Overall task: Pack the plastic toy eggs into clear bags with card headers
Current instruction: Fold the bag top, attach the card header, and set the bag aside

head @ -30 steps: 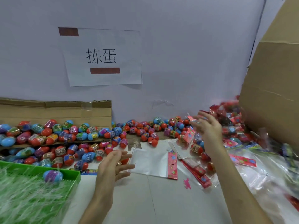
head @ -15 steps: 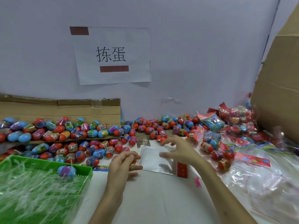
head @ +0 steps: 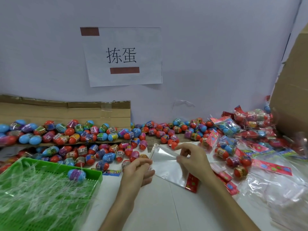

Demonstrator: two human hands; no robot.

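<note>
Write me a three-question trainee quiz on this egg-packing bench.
1. True or false: just one egg shows in the green tray.
2. The right hand pinches: A) the clear bag; B) an egg; C) scissors.
3. Fill in: the bag's card header is ___.
Key: 1 true; 2 A; 3 red.

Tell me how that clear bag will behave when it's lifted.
Probably floppy: the clear bag is thin film, creasing where the right hand pinches it. Likely very light, since it looks empty. The red card header may stiffen that end.
</note>
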